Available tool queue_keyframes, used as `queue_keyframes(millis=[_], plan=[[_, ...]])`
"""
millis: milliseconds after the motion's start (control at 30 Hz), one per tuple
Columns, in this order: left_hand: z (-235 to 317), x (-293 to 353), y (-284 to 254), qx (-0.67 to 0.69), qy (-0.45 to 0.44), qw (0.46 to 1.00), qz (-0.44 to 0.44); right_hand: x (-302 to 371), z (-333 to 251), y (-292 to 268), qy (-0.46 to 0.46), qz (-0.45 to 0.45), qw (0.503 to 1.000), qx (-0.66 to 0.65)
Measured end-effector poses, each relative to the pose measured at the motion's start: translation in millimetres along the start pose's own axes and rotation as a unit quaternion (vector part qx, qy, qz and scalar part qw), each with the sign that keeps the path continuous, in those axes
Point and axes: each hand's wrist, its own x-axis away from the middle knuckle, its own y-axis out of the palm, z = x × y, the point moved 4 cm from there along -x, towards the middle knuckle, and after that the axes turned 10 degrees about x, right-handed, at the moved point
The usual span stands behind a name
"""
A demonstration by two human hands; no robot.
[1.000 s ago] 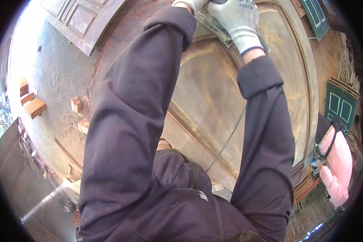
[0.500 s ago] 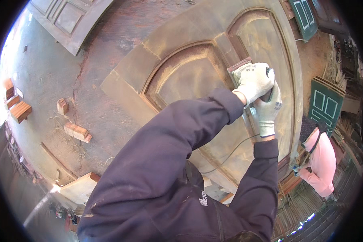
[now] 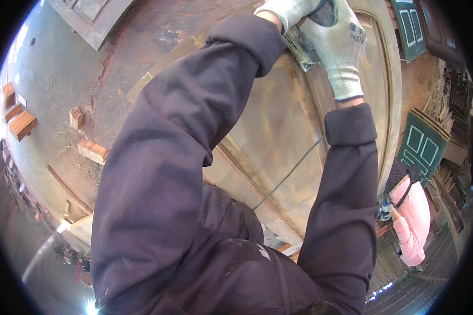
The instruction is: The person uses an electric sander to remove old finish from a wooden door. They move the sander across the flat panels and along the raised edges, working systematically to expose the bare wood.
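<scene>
Head view: at the upper edge of the frame, the right hand [image 3: 341,50], in a pale glove, is closed over a tool [image 3: 300,51] on a brown panelled door [image 3: 276,118]. The gloved left hand [image 3: 289,10] is just beside it; its fingers are mostly hidden, so I cannot tell its grip. A thin cord [image 3: 289,174] crosses the door, centre frame. At lower right stands a person in pink [image 3: 415,223].

Gloved left hand [image 3: 289,11] and right hand [image 3: 337,44] come together at the upper edge, fingers partly cut off, over a mostly hidden tool [image 3: 302,53] on a brown panelled door [image 3: 278,110]; a thin cord [image 3: 290,173] crosses it; wooden blocks [image 3: 92,150] lie on the floor [image 3: 58,73] leftward; at right, a person in pink [image 3: 414,212] is near a green door [image 3: 421,144]
</scene>
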Motion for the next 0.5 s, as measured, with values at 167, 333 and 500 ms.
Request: queue_keyframes(millis=[167, 333, 500], plan=[[65.1, 33.0, 18.0, 0.281, -0.334, 0.898, -0.061, 61.2, 60.7, -27.6, 0.009, -0.064, 0.998, -0.019], [149.5, 75.3, 56.1, 0.341, -0.437, 0.827, -0.093, 126.0, 109.0, -75.3, 0.083, -0.132, 0.988, -0.007], [138.7, 77.9, 34.5, 0.339, -0.464, 0.815, -0.078, 115.1, 84.0, -76.6, 0.073, -0.156, 0.985, 0.014]])
